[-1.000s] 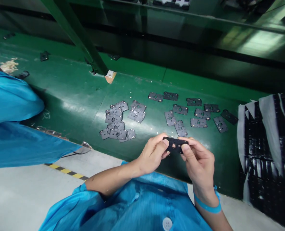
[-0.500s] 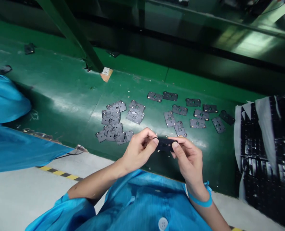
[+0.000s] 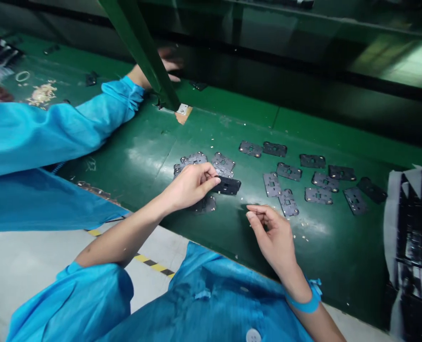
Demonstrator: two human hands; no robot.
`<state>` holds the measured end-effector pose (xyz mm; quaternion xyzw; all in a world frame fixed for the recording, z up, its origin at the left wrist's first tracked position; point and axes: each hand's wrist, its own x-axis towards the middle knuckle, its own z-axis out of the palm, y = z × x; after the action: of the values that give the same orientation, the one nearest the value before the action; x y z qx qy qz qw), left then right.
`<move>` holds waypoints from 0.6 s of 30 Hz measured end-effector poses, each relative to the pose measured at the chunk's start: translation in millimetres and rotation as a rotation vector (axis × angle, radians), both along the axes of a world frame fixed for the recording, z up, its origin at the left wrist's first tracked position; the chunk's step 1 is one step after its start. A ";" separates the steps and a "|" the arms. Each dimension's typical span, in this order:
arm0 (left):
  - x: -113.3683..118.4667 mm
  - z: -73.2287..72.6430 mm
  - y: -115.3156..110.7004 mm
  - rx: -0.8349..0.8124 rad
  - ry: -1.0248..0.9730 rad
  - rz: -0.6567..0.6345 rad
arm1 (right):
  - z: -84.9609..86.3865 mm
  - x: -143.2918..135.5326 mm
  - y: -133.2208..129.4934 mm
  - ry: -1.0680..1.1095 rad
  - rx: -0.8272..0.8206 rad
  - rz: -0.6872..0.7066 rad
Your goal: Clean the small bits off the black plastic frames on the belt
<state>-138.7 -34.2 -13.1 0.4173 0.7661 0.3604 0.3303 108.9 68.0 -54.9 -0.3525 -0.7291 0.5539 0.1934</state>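
Observation:
My left hand (image 3: 192,187) pinches a thin black plastic plate (image 3: 228,185) by its left end, thumb on top. The plate has small cutouts and is held over a cluster of similar plates (image 3: 223,163), partly hidden behind my hand. My right hand (image 3: 273,232) hovers over the front of the green table, a little right of that plate and apart from it. Its fingers are half curled, with a small gap between thumb and forefinger and nothing seen between them. To its upper right lie several loose black plates (image 3: 318,195).
On the left a co-worker's blue sleeve (image 3: 82,126) reaches across the green table (image 3: 139,154), the hand beyond a green post (image 3: 143,47). Pale scraps (image 3: 42,94) lie there. Black trays with whitish wrapping (image 3: 415,247) stand at the right edge. Tiny pale bits (image 3: 303,237) dot the tabletop.
My right hand has let go of the plate. My left hand has carried it left to the cluster. The view has shifted left, and the co-worker's arm now stretches across the table.

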 end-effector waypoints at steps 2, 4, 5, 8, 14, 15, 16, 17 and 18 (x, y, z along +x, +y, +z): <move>7.2 3.5 3.1 0.023 -0.048 -0.008 | 1.1 -13.2 -2.3 0.006 -0.118 0.025; 18.6 6.8 5.5 0.047 -0.108 -0.018 | 1.9 -26.8 -3.5 0.038 -0.284 0.052; 24.5 8.1 6.2 0.058 -0.134 -0.021 | 1.9 -32.5 -3.6 0.056 -0.371 0.062; 38.7 9.9 6.9 0.091 -0.182 -0.034 | 1.2 -42.2 -2.4 0.096 -0.576 0.049; 34.3 8.9 3.0 0.090 -0.140 -0.045 | 1.2 -32.7 -3.7 0.126 -0.558 0.058; 28.2 9.5 2.6 0.086 -0.108 -0.042 | 1.4 -29.2 -4.3 0.119 -0.509 0.067; 20.9 10.4 2.5 0.073 -0.066 -0.050 | 1.6 -25.4 -4.7 0.111 -0.454 0.077; 12.5 11.2 2.7 0.051 -0.015 -0.066 | 1.7 -21.4 -4.8 0.101 -0.390 0.092; 3.6 11.9 3.4 0.021 0.042 -0.089 | 1.8 -17.0 -4.5 0.092 -0.318 0.113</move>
<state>-135.1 -30.8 -1.3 0.4616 0.7499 0.3445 0.3255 91.9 63.5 -53.2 -0.3115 -0.6413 0.6877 0.1369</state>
